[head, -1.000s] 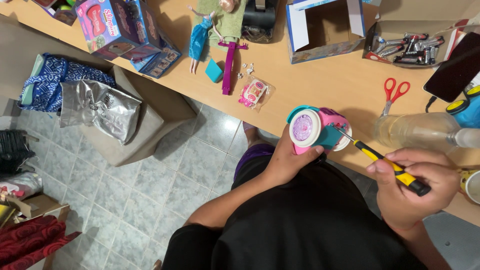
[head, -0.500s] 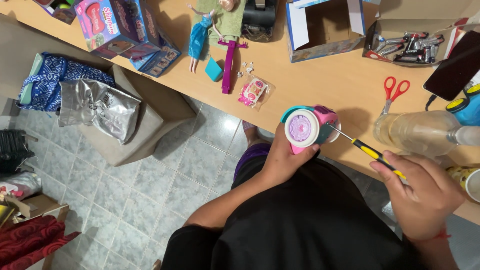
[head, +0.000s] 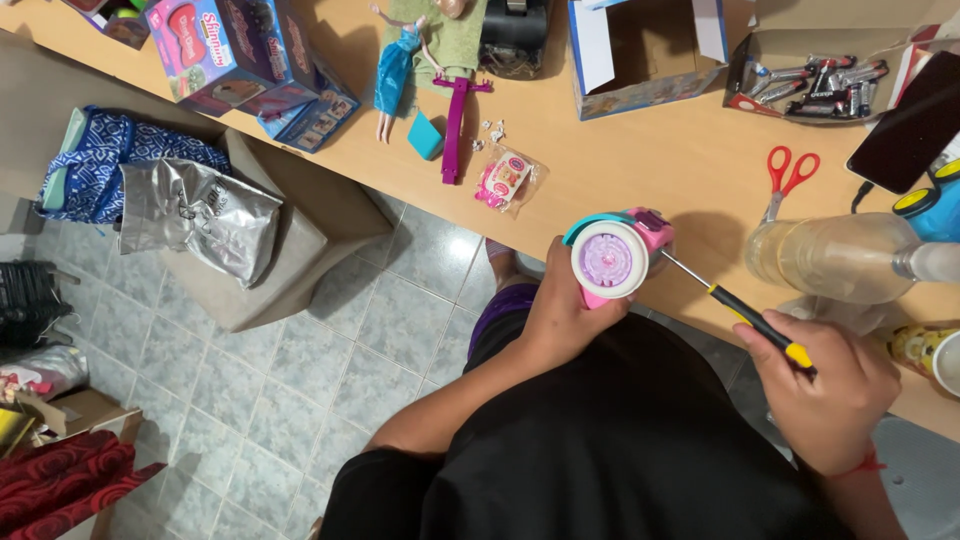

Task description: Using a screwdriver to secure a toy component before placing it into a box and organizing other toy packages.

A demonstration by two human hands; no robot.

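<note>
overhead view from a head-worn camera of a person in a dark shirt seated at a long wooden table. the left hand is wrapped around a round pink, teal and white plastic toy, fingers curled tight on its body, holding it up just in front of the table edge with its round white and purple face turned toward the camera. the right hand is closed in a fist around the black and yellow handle of a thin screwdriver, whose metal shaft slants up and left so the tip meets the pink side of the toy. judging by this, the step in hand is working a screw on the toy's side; the next move likely calls for keeping the tip seated and the shaft in line while the toy is held steady. on the table beyond lie red-handled scissors, a clear plastic bottle on its side, an open cardboard box, a tray of batteries, a doll in a blue dress, a small clear packet with pink contents and a purple toy box. below is tiled floor.
</note>
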